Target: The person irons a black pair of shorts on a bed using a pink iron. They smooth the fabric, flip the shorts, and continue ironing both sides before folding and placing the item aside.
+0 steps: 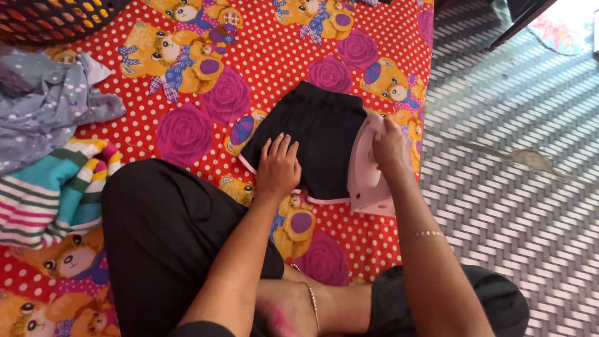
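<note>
- The small black fabric garment with pale pink edging (315, 140) lies spread flat on the red polka-dot blanket printed with teddy bears and magenta roses (262, 56), which serves as soft padding over the floor, just beyond the person's crossed legs.
- The left hand (278, 167) lies palm down on the garment's near left part, fingers together and stretched out, closed on nothing; it looks placed to keep the cloth taut and still.
- The right hand (388, 148) is wrapped around the handle of the pale pink, smooth plastic clothes iron (368, 175), which rests on the garment's right edge, its pointed nose aimed far.
- To the left, a crumpled grey spotted cloth (43, 100) and a folded knit piece striped in teal, white, pink and yellow (53, 193) lie apart from the work.
- A dark mesh basket (53, 19) sits at the far left corner.
- On the right, a grey-and-white woven mat (511, 156) shows a ridged, plaited texture.
</note>
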